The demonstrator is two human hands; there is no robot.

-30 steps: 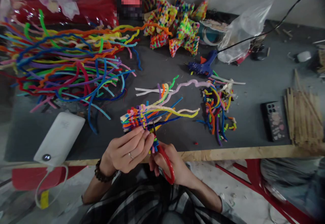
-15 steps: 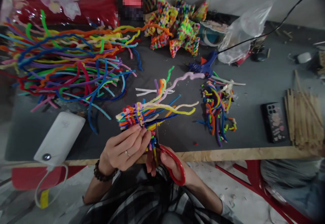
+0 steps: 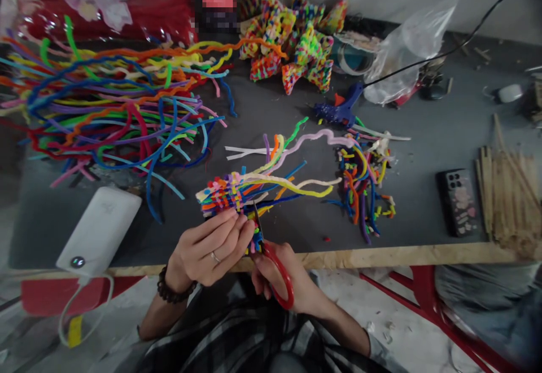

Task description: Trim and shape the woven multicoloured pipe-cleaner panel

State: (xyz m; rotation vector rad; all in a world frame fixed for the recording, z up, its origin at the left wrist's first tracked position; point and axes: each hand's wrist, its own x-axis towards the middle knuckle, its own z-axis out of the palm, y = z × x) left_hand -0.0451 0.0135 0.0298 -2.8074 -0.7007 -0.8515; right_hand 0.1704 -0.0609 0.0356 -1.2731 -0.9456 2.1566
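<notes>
My left hand (image 3: 209,250), with a ring and a bead bracelet, pinches a woven piece of colourful pipe cleaners (image 3: 231,192) above the table's front edge. Loose ends of yellow, white, blue and lilac stick out of it to the right. My right hand (image 3: 285,280) grips red-handled scissors (image 3: 275,268). Their blades point up into the lower edge of the weave, right beside my left fingertips.
A big heap of loose pipe cleaners (image 3: 110,102) lies at the left. Finished woven pieces (image 3: 292,40) sit at the back, a blue glue gun (image 3: 339,110) and cut scraps (image 3: 364,181) to the right. A white power bank (image 3: 99,229), a phone (image 3: 459,201) and wooden sticks (image 3: 508,192) lie near the wooden front edge (image 3: 381,257).
The scissor handles spread half a second ago and have closed again. The woven piece shifted slightly left, then back right, and its loose ends swung.
</notes>
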